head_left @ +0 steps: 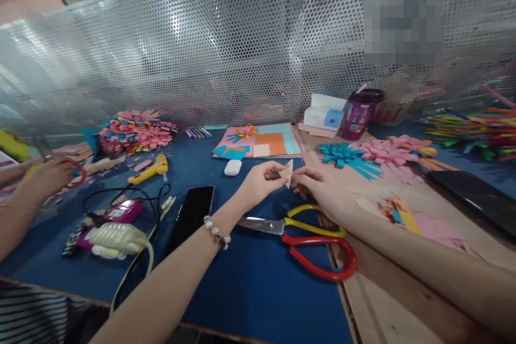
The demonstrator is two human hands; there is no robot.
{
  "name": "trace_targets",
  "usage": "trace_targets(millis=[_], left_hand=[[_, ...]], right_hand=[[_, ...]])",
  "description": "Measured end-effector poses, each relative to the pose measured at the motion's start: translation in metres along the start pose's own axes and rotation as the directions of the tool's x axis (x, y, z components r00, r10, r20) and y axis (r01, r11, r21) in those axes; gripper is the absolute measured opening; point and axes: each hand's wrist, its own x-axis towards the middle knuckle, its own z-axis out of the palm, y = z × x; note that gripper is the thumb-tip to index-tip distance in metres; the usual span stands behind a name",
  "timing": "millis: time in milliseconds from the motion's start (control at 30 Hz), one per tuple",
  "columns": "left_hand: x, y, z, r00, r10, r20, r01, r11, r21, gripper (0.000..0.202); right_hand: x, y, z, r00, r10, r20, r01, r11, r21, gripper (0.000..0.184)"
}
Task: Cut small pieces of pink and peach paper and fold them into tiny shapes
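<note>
A: Which materials do we record?

B: We find a small, pointed piece of cream paper (289, 173) held up above the smooth blue surface (250, 301). Nearer to us lie large scissors with shiny metal blades and looped red and yellow handles (278, 227). To the right, a teal fringed paper flower (342, 155) and a pink fringed paper flower (385, 153) show narrow strips spreading outward. Behind stands a silver perforated metal panel (242, 37).

A: And the hands?

B: We see the left hand (260, 184) closed in a pinch, gripping the cream paper between thumb and fingers. The right hand (318, 185) has bent fingers at the paper's right edge; we cannot tell whether they grip it.

A: Pose?

B: We note both forearms reaching forward and converging at the paper. A beaded bracelet (216, 233) circles the left wrist; the right forearm slants in past the scissor handles.
</note>
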Motion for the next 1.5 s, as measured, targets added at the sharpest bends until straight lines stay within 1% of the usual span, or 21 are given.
trace_targets(millis=[133,233,367,433,467,567,633,700,767,867,933,1000,1067,1133,1200,1267,1367,1500], left_hand=[[-0.001,0.002,0.000,1.000,-0.014,-0.022,0.015,0.999,0.033,0.022],[0.000,0.002,0.000,0.999,-0.021,-0.039,0.023,0.999,0.048,0.022],[0.000,0.000,0.001,0.997,-0.021,-0.068,0.027,0.996,0.088,0.022],[0.000,-0.001,0.003,0.996,0.030,-0.078,-0.020,0.991,0.132,0.021],[0.000,-0.002,0.004,0.994,0.073,-0.082,-0.057,0.982,0.180,0.020],[-0.001,-0.005,0.008,0.978,0.190,-0.084,-0.146,0.914,0.379,0.017],[-0.002,-0.005,0.010,0.973,0.217,-0.083,-0.155,0.871,0.466,0.016],[-0.002,-0.005,0.011,0.972,0.217,-0.086,-0.150,0.864,0.481,0.016],[-0.003,-0.004,0.012,0.973,0.216,-0.076,-0.160,0.879,0.448,0.020],[-0.004,-0.002,0.013,0.976,0.208,-0.059,-0.173,0.916,0.361,0.031],[-0.004,-0.003,0.015,0.978,0.195,-0.078,-0.160,0.930,0.330,0.036],[-0.004,-0.004,0.015,0.977,0.180,-0.111,-0.141,0.945,0.296,0.038],[-0.003,-0.005,0.014,0.979,0.152,-0.134,-0.119,0.967,0.227,0.038],[-0.002,-0.006,0.012,0.985,0.097,-0.141,-0.078,0.988,0.135,0.039],[-0.001,-0.006,0.010,0.990,0.030,-0.140,-0.022,0.998,0.062,0.040],[0.000,-0.006,0.008,0.990,-0.007,-0.141,0.012,1.000,0.029,0.040],[0.000,-0.005,0.007,0.989,-0.005,-0.146,0.008,1.000,0.021,0.035],[-0.001,-0.005,0.008,0.990,0.007,-0.143,-0.005,1.000,0.011,0.023]], right_hand=[[0.000,0.002,-0.001,1.000,0.010,-0.007,-0.010,0.999,0.033,0.020],[0.001,0.003,0.000,0.999,0.020,-0.039,-0.018,0.999,0.039,0.021],[-0.001,0.001,0.001,0.991,0.065,-0.114,-0.066,0.998,-0.005,0.034],[-0.002,-0.001,0.002,0.991,0.071,-0.118,-0.080,0.994,-0.070,0.040],[-0.002,-0.002,0.002,0.992,0.067,-0.111,-0.079,0.991,-0.107,0.042],[-0.002,-0.003,0.003,0.992,0.062,-0.108,-0.082,0.978,-0.192,0.047],[-0.002,-0.004,0.003,0.992,0.061,-0.107,-0.083,0.973,-0.216,0.048],[-0.002,-0.004,0.003,0.994,0.057,-0.091,-0.075,0.974,-0.215,0.047],[-0.002,-0.004,0.003,0.996,0.052,-0.070,-0.064,0.981,-0.184,0.044],[-0.002,-0.006,0.003,0.997,0.059,-0.051,-0.065,0.991,-0.117,0.037],[-0.003,-0.008,0.004,0.997,0.059,-0.041,-0.062,0.995,-0.084,0.032],[-0.004,-0.009,0.004,0.998,0.055,-0.035,-0.057,0.997,-0.061,0.032],[-0.004,-0.010,0.005,0.998,0.051,-0.049,-0.052,0.998,-0.026,0.034],[-0.005,-0.010,0.005,0.995,0.051,-0.085,-0.051,0.999,0.001,0.030],[-0.004,-0.010,0.005,0.992,0.050,-0.114,-0.052,0.999,-0.016,0.023],[-0.003,-0.010,0.006,0.992,0.050,-0.117,-0.058,0.996,-0.067,0.019],[-0.003,-0.012,0.006,0.994,0.046,-0.102,-0.056,0.994,-0.098,0.018],[-0.004,-0.014,0.007,0.995,0.038,-0.097,-0.045,0.996,-0.071,0.019]])
